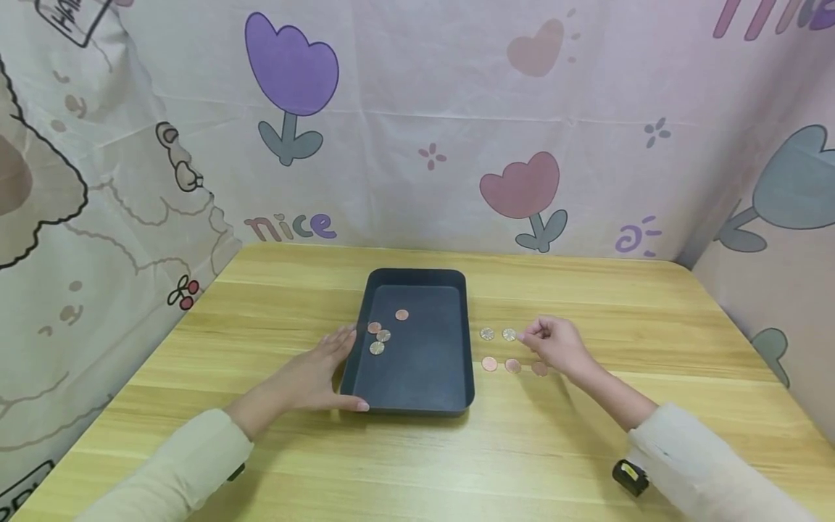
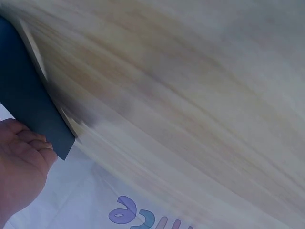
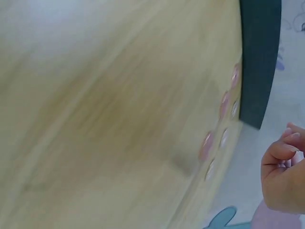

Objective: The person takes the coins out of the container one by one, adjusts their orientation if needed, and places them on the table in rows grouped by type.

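A dark rectangular tray [image 1: 417,391] stands mid-table with several copper and silver-coloured coins at its left side. My left hand [image 1: 320,373] rests at the tray's left wall, thumb spread towards the near corner; the left wrist view has its fingers [image 2: 35,140] at the wall. To the tray's right lie a row of copper coins [image 1: 512,366] and a row of silver coins [image 1: 486,333]. Over the right end of these rows is my right hand [image 1: 557,348], thumb and forefinger together. I cannot tell whether a coin is between them. A silver coin [image 3: 210,169] hidden in the head view shows in the right wrist view.
A light wooden table [image 1: 587,290] carries everything. Patterned cloth [image 1: 404,196] hangs behind it and at both sides. A small black device [image 1: 630,477] is under the right sleeve, and the tray's raised rim separates its coins from those on the table.
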